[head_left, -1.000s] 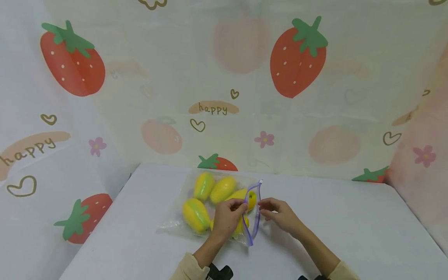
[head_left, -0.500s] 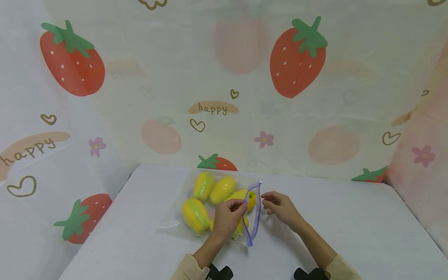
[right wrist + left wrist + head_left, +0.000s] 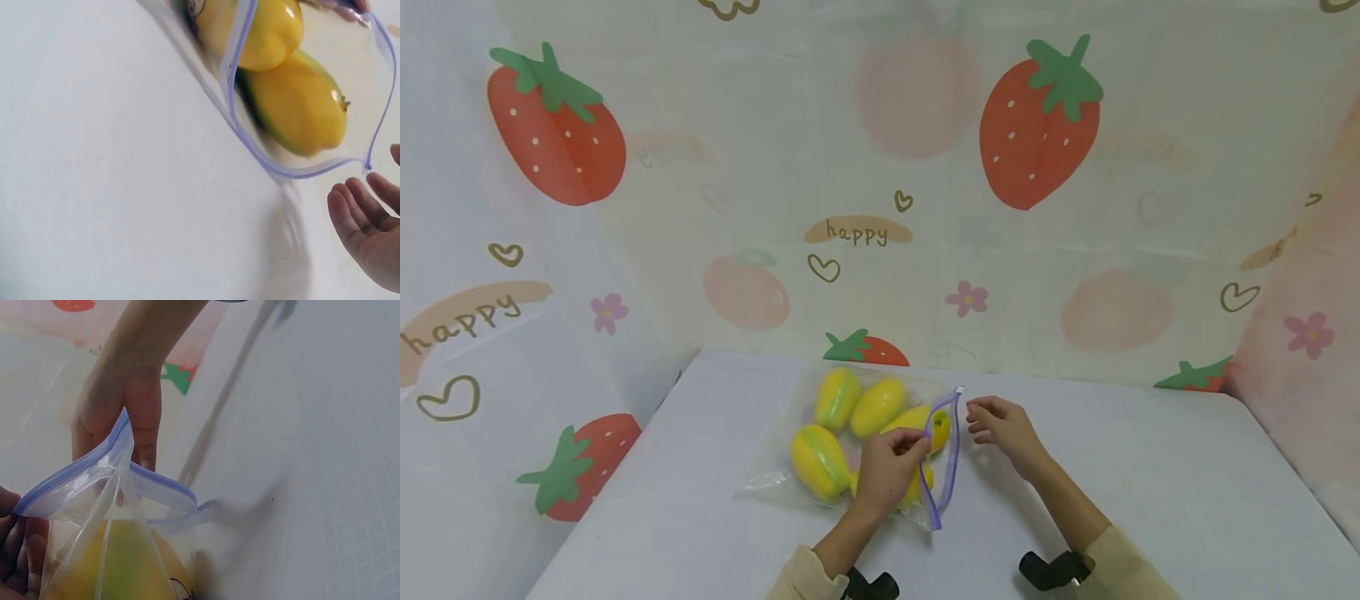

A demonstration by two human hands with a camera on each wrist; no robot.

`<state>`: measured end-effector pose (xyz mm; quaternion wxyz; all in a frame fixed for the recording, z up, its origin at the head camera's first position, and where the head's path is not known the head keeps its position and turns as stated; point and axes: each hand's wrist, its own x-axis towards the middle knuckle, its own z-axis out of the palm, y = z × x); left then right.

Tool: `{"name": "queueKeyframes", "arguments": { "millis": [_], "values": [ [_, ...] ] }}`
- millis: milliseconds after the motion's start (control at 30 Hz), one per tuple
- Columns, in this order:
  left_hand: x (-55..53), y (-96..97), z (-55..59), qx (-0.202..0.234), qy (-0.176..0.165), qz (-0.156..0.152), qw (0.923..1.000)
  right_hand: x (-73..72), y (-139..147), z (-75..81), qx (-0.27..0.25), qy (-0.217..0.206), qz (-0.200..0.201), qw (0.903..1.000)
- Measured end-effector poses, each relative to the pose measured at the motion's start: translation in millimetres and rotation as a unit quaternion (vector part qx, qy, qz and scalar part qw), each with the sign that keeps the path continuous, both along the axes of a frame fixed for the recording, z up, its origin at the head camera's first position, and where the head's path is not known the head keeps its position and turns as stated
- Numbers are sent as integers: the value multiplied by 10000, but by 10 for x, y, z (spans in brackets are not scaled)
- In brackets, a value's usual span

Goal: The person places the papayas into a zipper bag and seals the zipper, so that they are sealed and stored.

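Observation:
A clear zip bag (image 3: 765, 473) with a purple zip rim lies on the table, its mouth gaping to the right. Inside are several plump yellow fruits (image 3: 817, 461) streaked with green, like mangoes or papayas. My left hand (image 3: 887, 468) pinches the near layer of the bag's rim between thumb and fingers, and covers part of the fruits. To the right of the mouth, my right hand (image 3: 1011, 433) hovers with loosely bent fingers, holding nothing. In the right wrist view, the fingertips of that hand (image 3: 372, 228) are close below a corner of the purple zip (image 3: 300, 172).
A white cloth covers the table (image 3: 1150, 483). Behind it hangs a curtain (image 3: 760, 167) printed with strawberries, hearts and flowers. Black wrist mounts (image 3: 1052, 571) sit at both cuffs.
My right hand has left the bag's zip rim and moved a little right and away from me. My left hand and the bag have stayed put.

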<state>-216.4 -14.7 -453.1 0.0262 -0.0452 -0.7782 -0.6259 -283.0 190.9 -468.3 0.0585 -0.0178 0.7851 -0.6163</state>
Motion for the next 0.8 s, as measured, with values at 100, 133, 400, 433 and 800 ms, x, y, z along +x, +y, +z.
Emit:
{"name": "queueKeyframes", "arguments": {
  "millis": [100, 133, 400, 433, 800],
  "values": [
    [2, -2, -7, 10, 29, 5, 10000, -79, 16, -20, 108, 10, -34, 9999],
    [3, -3, -9, 11, 35, 5, 10000, -105, 20, -22, 119, -26, -74, 9999],
    [13, -6, -12, -5, 14, 38, 10000, -244, 11, 15, 172, -233, -134, 9995],
    [14, -6, -12, -14, 14, 43, 10000, -255, -1, 17, 174, -244, -121, 9995],
    [27, 2, -20, -10, 158, 25, 9999, -341, -121, -13, -228, -652, -302, 9972]
  ]
}}
